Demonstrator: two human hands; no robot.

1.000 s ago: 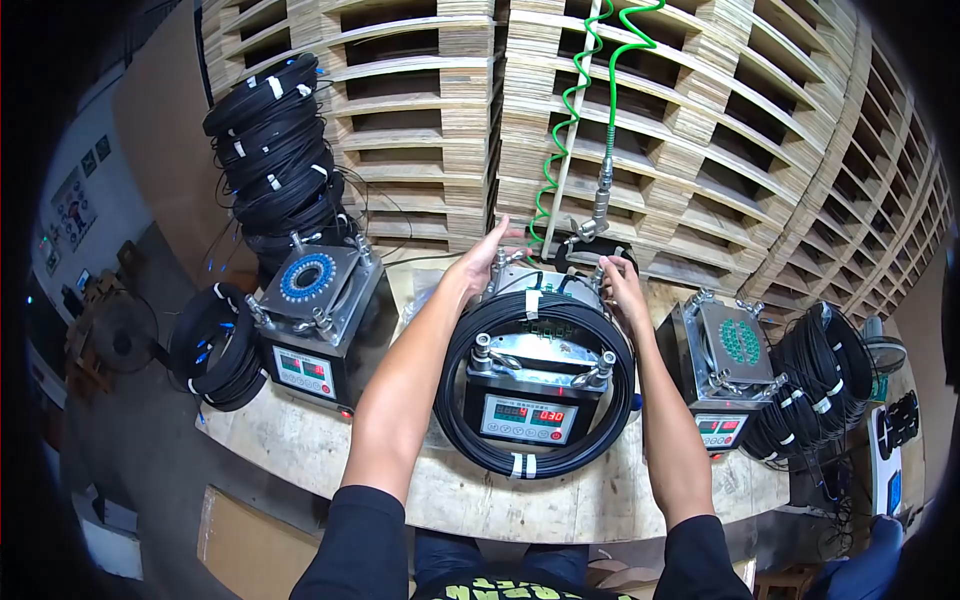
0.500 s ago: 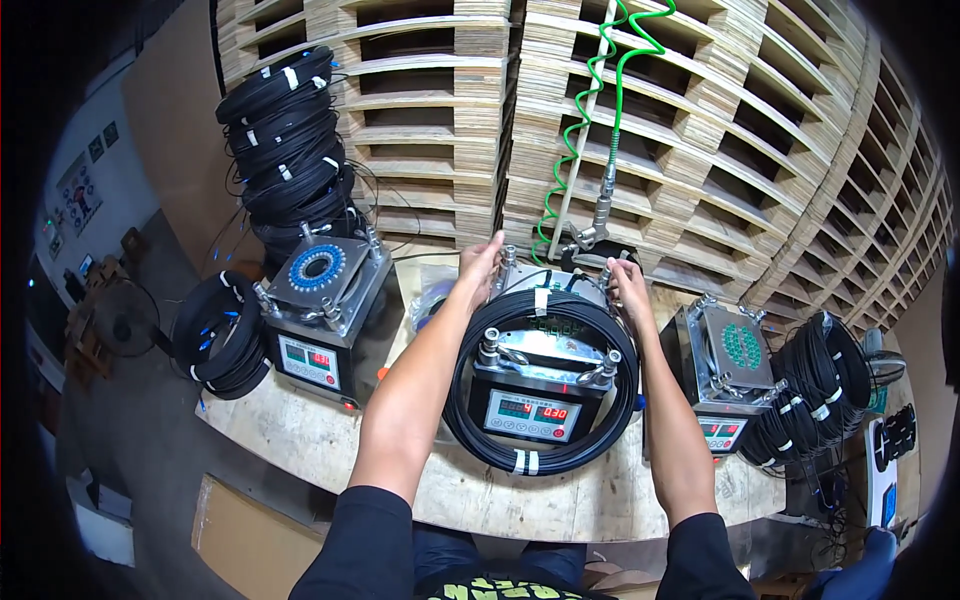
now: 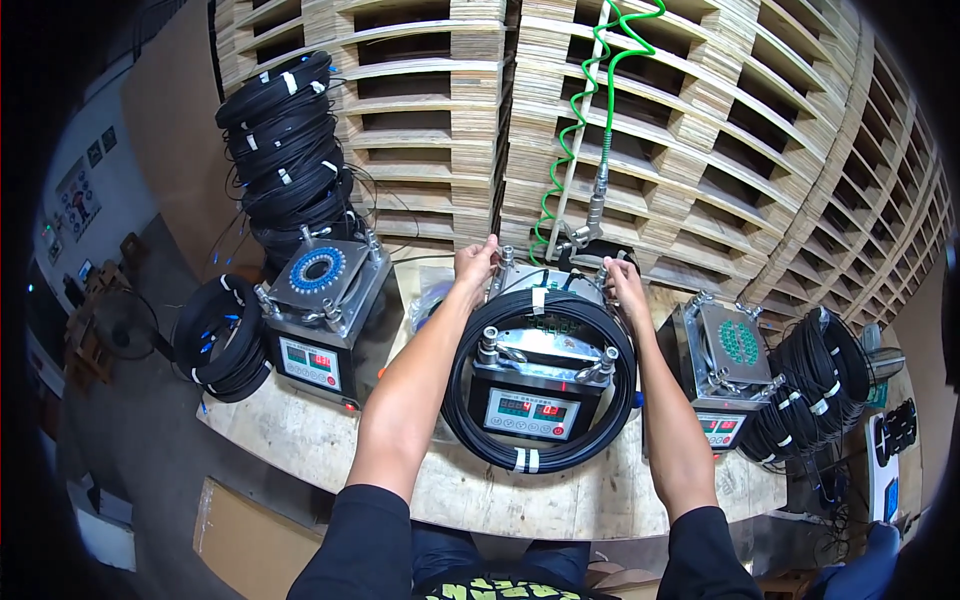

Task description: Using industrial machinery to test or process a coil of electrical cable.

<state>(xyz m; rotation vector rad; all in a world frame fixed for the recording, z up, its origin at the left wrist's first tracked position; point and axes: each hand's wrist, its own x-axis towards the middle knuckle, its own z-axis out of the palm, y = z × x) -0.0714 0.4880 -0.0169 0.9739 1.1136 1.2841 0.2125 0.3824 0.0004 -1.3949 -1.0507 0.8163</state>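
A machine with a lit display panel [image 3: 531, 414] stands in front of me. A black cable coil [image 3: 541, 461], bound with white tape, hangs around its front. Four metal knobs top its corner posts. At the far left knob [image 3: 507, 258], my left hand [image 3: 475, 265] has its fingers bent in against the metal. My right hand [image 3: 624, 284] pinches the far right knob [image 3: 604, 272], its fingertips partly covering it. The two near knobs stand untouched inside the coil. Part of the machine's top plate lies hidden behind the coil.
Similar machines stand left [image 3: 318, 280] with a blue connector ring and right [image 3: 738, 345] with green connectors. Cable coils pile up at the far left [image 3: 285, 150] and right [image 3: 815, 390]. A green air hose [image 3: 610, 110] hangs before stacked wooden pallets [image 3: 410, 95].
My left fingers have curled in at the far left knob, where they were straighter before. My right hand stays at its knob. The red display reading has changed.
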